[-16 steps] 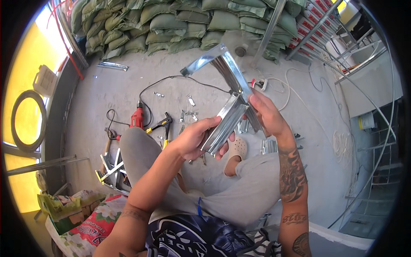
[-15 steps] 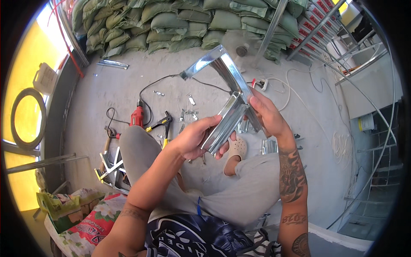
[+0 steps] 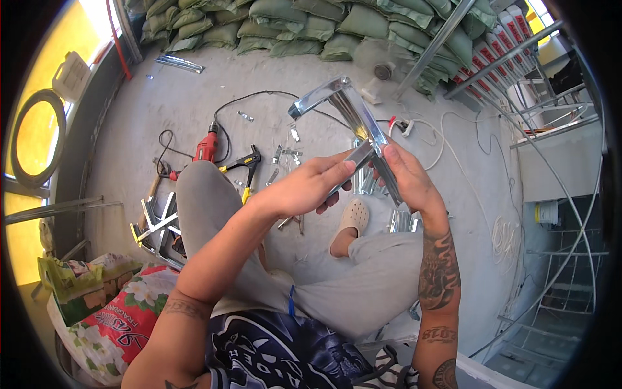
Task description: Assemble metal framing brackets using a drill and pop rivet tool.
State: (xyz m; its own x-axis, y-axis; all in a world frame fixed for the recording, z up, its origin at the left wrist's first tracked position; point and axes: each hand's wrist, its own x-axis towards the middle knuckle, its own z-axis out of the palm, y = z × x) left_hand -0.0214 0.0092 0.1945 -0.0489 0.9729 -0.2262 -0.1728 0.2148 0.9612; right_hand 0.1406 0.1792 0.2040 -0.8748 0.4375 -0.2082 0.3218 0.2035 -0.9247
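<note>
My right hand grips a bent, shiny galvanized metal channel, its fingers and thumb closed near the lower end. The channel's upper part angles off to the left and ends in a free tip. From the left, my left hand is closed around a shorter metal channel piece, thumb along its top. That piece meets the bent channel beside my right fingers; whether they are joined cannot be made out. Both are held in the air above my legs. My left fingers hide much of the short piece.
On the floor lie a red corded drill, a black-and-yellow hand tool, small metal clips and cut channel pieces. More metal pieces sit by my left knee. Green sandbags line the far side; a white cable curves at right.
My left hand has turned over on the short piece, its back now facing up. The short piece has swung lower against the bent channel, which tilts slightly differently. The view has shifted a little.
</note>
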